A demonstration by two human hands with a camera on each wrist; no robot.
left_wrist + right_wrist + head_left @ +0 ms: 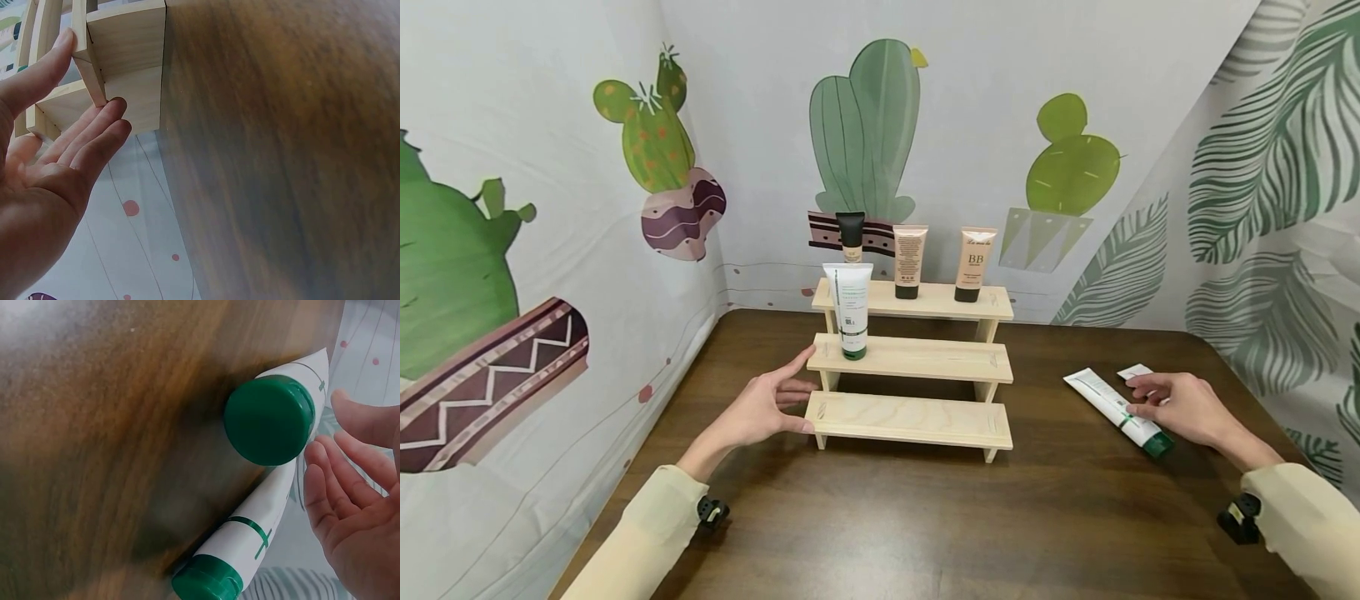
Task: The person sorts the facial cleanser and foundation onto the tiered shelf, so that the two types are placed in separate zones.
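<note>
A three-tier wooden stand sits mid-table. My left hand is at its left end, thumb by the bottom step's front corner and fingers stretched along the side. In the left wrist view the fingertips lie right against the wood. At the right, two white squeeze tubes with green caps lie on the table. My right hand is over them, fingers loosely bent and thumb apart. One tube shows almost whole; the other is mostly hidden beneath the hand. The right wrist view shows a green cap close to the thumb.
A white tube with a green cap stands upright at the middle step's left. On the top step stand a black-topped tube, a beige tube with small print and a BB tube. Cactus-patterned cloth hangs behind.
</note>
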